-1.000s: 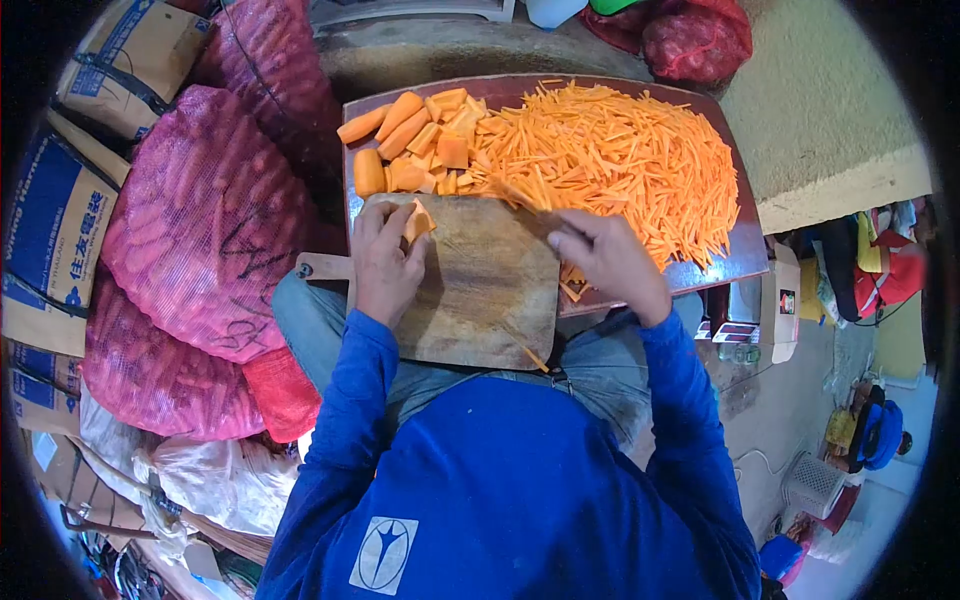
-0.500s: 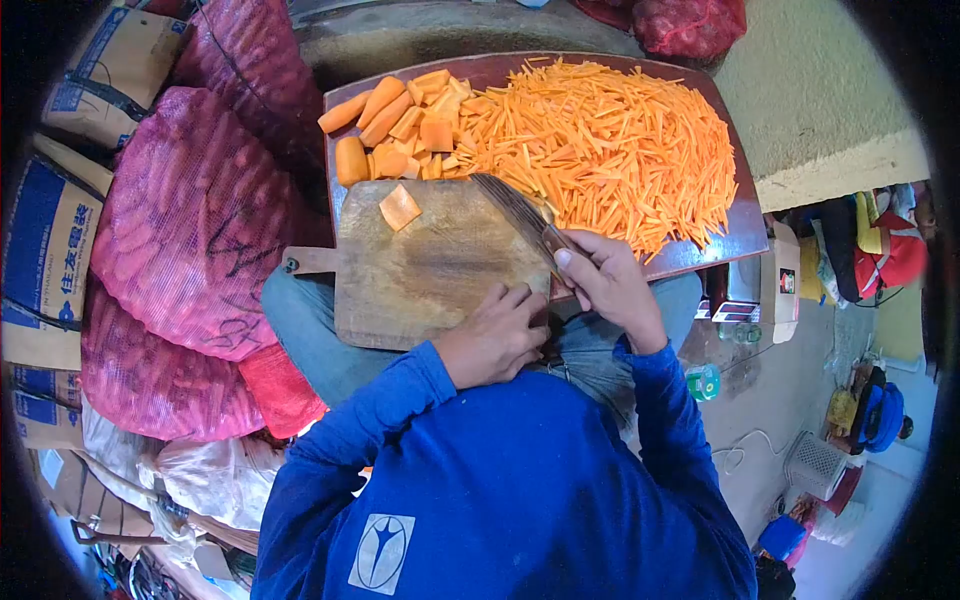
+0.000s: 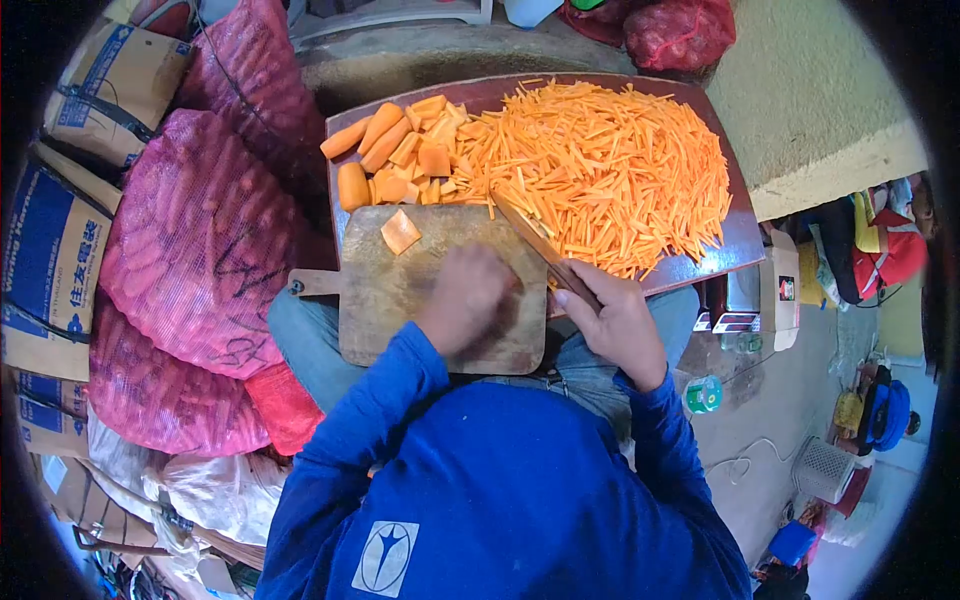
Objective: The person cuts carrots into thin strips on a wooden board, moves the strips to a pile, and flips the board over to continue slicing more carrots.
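Observation:
My right hand [image 3: 615,325] is closed round the handle of a knife [image 3: 531,234]. Its blade slants up and left along the right edge of the wooden cutting board [image 3: 380,325], beside the carrot strips [image 3: 630,165]. Over the middle of the board is my left hand [image 3: 466,298], smeared by motion, so its fingers cannot be made out. One flat carrot piece [image 3: 400,232] lies near the board's upper left. Behind the board, peeled carrots and carrot chunks [image 3: 385,140] sit on the left of a dark red tray-like board [image 3: 735,240]. The cutting board rests across my lap.
Pink mesh sacks [image 3: 200,240] are stacked at my left, next to strapped cardboard boxes [image 3: 50,250]. A concrete ledge [image 3: 820,100] rises at the upper right. On the floor to my right are a green-lidded container [image 3: 703,394] and a grey basket [image 3: 825,470].
My left hand has moved from the board's lower right edge up and left over its middle. The knife has turned slightly, and the whole view has shifted a little.

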Demonstrator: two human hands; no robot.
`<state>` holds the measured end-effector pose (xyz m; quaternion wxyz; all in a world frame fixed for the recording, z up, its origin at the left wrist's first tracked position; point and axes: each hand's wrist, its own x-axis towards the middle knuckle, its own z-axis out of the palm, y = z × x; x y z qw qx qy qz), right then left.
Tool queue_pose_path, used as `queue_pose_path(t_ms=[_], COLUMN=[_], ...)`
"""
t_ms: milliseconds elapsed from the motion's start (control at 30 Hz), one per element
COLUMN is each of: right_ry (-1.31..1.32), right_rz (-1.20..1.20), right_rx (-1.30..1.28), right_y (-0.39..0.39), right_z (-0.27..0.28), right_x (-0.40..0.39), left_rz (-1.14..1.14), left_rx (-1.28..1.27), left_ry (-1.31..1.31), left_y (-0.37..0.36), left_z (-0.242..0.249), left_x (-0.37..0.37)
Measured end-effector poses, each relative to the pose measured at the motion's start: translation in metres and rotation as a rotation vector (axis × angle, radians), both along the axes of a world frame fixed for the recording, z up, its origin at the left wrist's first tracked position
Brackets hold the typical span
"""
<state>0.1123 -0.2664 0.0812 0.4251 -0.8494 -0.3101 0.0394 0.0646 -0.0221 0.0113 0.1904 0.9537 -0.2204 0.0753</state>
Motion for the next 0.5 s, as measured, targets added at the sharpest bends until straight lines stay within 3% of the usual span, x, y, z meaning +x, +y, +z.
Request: queue_pose_path(t_ms=[67,233,433,500], right_ry=[-0.016,-0.261,-0.323,-0.328], right_rz=[0.012,0.093,0.162,0.170], right_rx=[-0.045,-0.207,-0.364,-0.375], right_y=[-0.002,-0.008,-0.009,-0.006], right_z=[0.006,0.003,-0.004,-0.005], right_x=[0.001,-0.004,-0.009,-0.010], left_rz=[0.177,0.229,0.262,0.164], left_rx=[-0.161,-0.374,-0.649,-0.562], left_ry=[-0.139,-0.253,0.012,-0.014], left_y=[0.024,0.031,0.029,0.021], left_z=[-0.021,-0.013,0.002,0.008], left_x=[0.031,0.069,0.084,0.079])
